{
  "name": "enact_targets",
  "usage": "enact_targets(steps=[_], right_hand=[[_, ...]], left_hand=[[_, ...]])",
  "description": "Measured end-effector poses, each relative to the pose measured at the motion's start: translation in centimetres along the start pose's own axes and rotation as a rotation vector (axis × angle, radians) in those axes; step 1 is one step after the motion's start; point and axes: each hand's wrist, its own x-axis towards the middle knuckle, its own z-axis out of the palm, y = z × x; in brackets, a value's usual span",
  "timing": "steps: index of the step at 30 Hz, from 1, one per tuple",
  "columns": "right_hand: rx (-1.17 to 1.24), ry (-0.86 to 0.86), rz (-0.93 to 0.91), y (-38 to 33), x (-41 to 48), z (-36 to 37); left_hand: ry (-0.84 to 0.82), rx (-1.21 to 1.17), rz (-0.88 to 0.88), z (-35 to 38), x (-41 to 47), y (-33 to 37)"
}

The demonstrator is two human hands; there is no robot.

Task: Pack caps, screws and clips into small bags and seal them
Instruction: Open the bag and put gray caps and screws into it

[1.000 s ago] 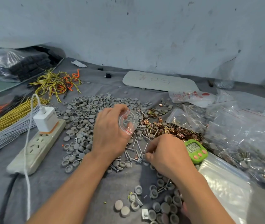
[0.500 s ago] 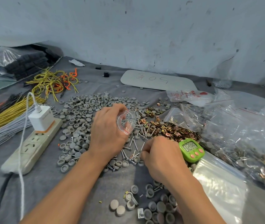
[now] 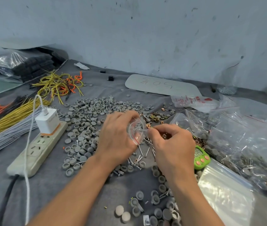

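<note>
Right hand [image 3: 171, 141] risen, pinching screw [image 3: 142, 130] at mouth of small bag [image 3: 136, 132] gripped by left hand [image 3: 116, 136].

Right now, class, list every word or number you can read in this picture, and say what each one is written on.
"50": handwritten on the white board; the marks beside it are unclear.
Red print on the printed bag: too small to read.
Digits on the green timer: too blurred to read.
Faint print on the white charger: unreadable.
</note>
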Motion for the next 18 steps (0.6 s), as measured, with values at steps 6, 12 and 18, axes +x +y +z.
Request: enact_targets(steps=[6, 12, 18], right_hand=[[0.055, -0.132, -0.051, -1.1, 0.1, 3.2], [0.302, 0.073, 0.106, 0.1, 1.0, 2.2], [0.230, 0.013, 0.174, 1.9, 0.6, 0.2]], left_hand=[[0.023, -0.084, 0.072, -0.2, -0.1, 0.1], [0.027, -0.192, -0.086, -0.7, 0.2, 0.2], [0.195, -0.848, -0.526, -3.6, 2.7, 0.2]])
